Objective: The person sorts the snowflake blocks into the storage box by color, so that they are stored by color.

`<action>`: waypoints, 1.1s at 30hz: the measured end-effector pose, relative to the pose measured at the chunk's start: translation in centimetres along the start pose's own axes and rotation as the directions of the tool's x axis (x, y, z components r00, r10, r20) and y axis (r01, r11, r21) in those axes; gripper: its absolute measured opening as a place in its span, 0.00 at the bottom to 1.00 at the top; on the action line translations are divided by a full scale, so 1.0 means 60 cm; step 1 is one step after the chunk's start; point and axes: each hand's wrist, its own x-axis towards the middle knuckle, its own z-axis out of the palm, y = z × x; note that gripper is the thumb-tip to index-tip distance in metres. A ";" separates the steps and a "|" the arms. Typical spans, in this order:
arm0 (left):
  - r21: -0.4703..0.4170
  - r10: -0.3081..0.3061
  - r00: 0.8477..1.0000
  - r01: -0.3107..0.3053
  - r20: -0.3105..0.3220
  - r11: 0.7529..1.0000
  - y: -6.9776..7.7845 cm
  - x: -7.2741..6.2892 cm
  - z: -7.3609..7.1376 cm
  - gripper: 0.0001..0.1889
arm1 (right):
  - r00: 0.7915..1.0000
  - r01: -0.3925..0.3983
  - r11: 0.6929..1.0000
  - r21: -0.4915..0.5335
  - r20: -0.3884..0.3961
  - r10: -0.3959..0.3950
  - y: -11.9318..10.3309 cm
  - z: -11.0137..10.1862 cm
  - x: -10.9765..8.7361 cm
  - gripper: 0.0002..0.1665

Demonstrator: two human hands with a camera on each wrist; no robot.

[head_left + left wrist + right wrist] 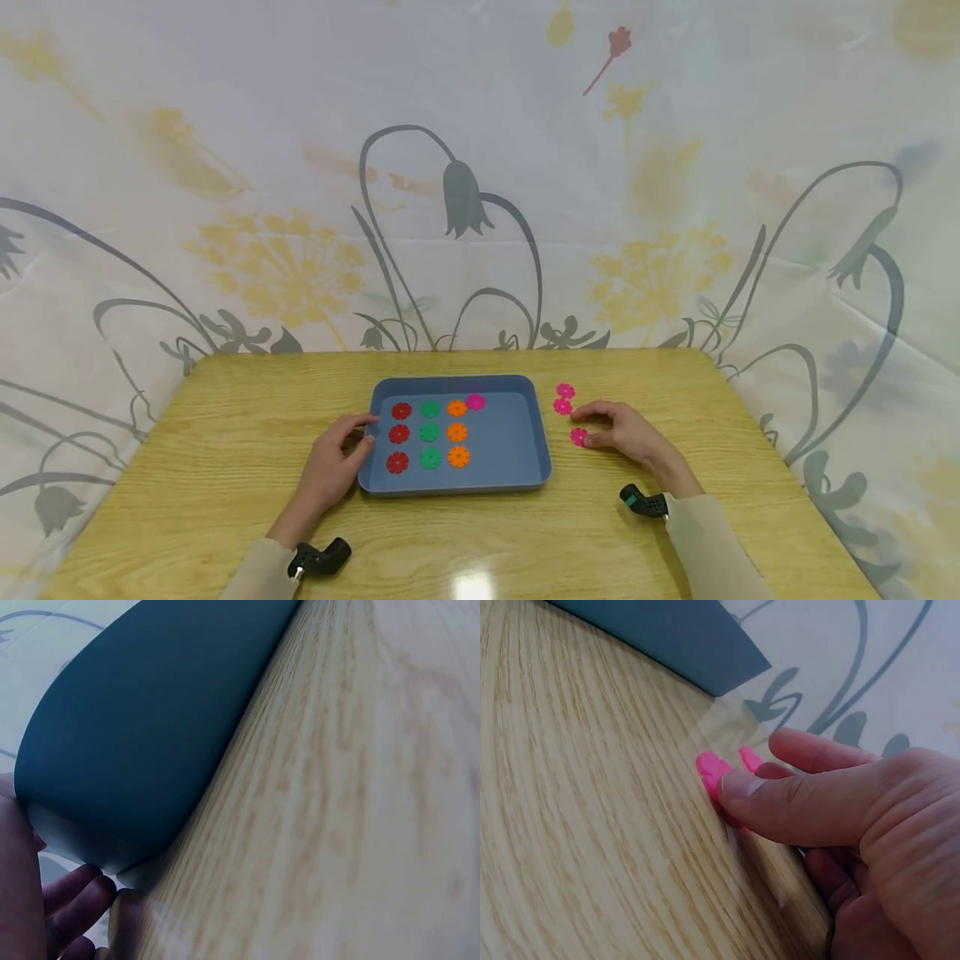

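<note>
A blue-grey tray (495, 490) lies on the table with flower-shaped discs in it. Red discs (399, 433), green discs (429, 432) and orange discs (457, 432) form three columns. One pink disc (476, 402) sits beside the top orange one. My left hand (330, 467) holds the tray's left wall, thumb and a finger at the rim; in the left wrist view other fingers (79, 904) are by its outer side. Right of the tray, my right hand (630, 437) touches a loose pink disc (711, 776) with the thumb, the index finger held apart from it.
Two more pink discs (564, 400) lie on the table just beyond my right index finger, close together. The wooden table (480, 542) ends at the back against a flower-printed curtain (480, 275). A black wrist camera (322, 558) is strapped to my left wrist.
</note>
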 end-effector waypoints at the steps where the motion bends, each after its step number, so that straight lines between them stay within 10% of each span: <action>1: 0.002 -0.001 1.000 0.001 -0.001 1.000 0.000 0.000 0.000 0.14 | 1.000 0.002 1.000 -0.013 0.000 -0.002 0.000 0.000 0.001 0.22; 21: 0.000 0.021 1.000 -0.021 -0.005 1.000 0.007 0.006 -0.006 0.14 | 0.995 0.072 0.993 -0.094 0.073 -0.066 -0.064 0.000 -0.002 0.12; 33: -0.001 0.011 1.000 -0.011 -0.002 1.000 0.000 0.001 -0.001 0.14 | 1.000 -0.007 0.997 -0.075 -0.006 0.006 -0.017 0.005 0.016 0.14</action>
